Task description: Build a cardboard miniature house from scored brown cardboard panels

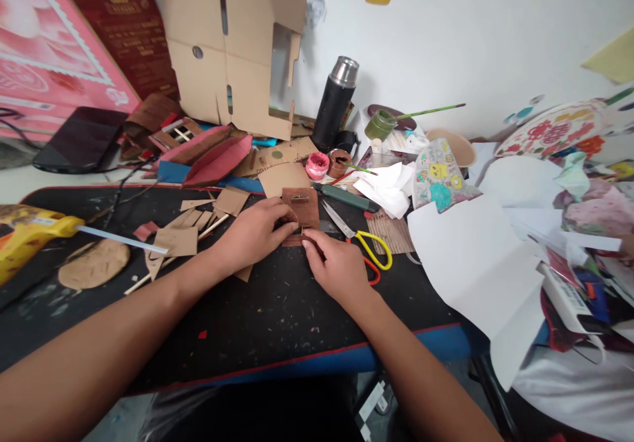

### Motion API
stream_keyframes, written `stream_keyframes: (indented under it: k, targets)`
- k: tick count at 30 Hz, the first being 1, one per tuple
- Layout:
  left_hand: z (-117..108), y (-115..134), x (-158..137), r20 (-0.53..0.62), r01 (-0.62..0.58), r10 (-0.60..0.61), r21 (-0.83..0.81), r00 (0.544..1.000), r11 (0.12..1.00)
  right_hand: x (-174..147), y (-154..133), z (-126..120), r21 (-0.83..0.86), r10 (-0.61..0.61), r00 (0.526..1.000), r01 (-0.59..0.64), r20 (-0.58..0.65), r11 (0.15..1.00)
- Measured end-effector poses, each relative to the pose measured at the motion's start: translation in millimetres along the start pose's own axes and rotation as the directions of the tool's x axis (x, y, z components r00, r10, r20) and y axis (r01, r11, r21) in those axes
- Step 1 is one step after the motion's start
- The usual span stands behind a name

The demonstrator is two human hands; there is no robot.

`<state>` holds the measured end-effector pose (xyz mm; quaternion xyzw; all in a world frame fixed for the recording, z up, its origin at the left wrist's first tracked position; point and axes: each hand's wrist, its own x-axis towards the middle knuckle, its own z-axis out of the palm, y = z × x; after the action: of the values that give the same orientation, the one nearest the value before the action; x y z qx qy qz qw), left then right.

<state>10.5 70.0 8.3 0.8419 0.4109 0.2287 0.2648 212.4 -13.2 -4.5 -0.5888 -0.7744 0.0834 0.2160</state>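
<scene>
A small square of brown-painted cardboard [308, 211] lies on the black mat in front of me, with a short pale strip set in a slit near its top. My left hand [260, 230] comes from the left, thumb and fingers pinched together at the lower edge of this square. From the right, my right hand [339, 263] meets it with thumb and forefinger closed. Whatever tiny thing is between the fingertips is too small to make out. Scissors [364, 238] with yellow and red handles rest partly open beside my right hand. Behind them is a green-handled cutter [347, 197].
Cardboard scraps [181, 240] and thin sticks lie left, near a yellow glue gun [44, 230]. Paint jars [317, 164], a black flask [334, 111] and a red cardboard boat shape [218, 161] stand behind. White paper sheets [470, 257] overhang the right edge.
</scene>
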Motion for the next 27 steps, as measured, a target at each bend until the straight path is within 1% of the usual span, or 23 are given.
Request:
stream_keyframes:
  k: [4,7,13,22,27]
  targets:
    - [0.7,-1.0,-0.9,-0.01,0.007,-0.008,-0.021,1.0,1.0,-0.1,0.9,0.5,0.004,-0.032,0.999,0.032,-0.037,0.999]
    - [0.8,-1.9,-1.4,-0.015,-0.016,0.016,-0.047,1.0,0.999,0.0,1.3,1.3,0.008,-0.045,0.997,0.046,-0.057,0.999]
    - [0.1,-1.4,-1.7,-0.032,-0.047,0.044,-0.096,0.999,0.994,-0.3,1.4,1.9,0.004,-0.031,0.999,0.031,-0.039,1.0]
    - [0.9,-2.1,-1.3,-0.037,-0.047,0.044,-0.095,0.998,0.994,-0.1,1.5,2.8,0.019,-0.027,0.999,0.027,-0.036,0.999]
    - [1.4,-2.7,-0.8,-0.036,-0.057,0.054,-0.085,0.998,0.995,-0.2,2.3,0.9,0.099,-0.011,0.998,0.017,-0.07,0.995]
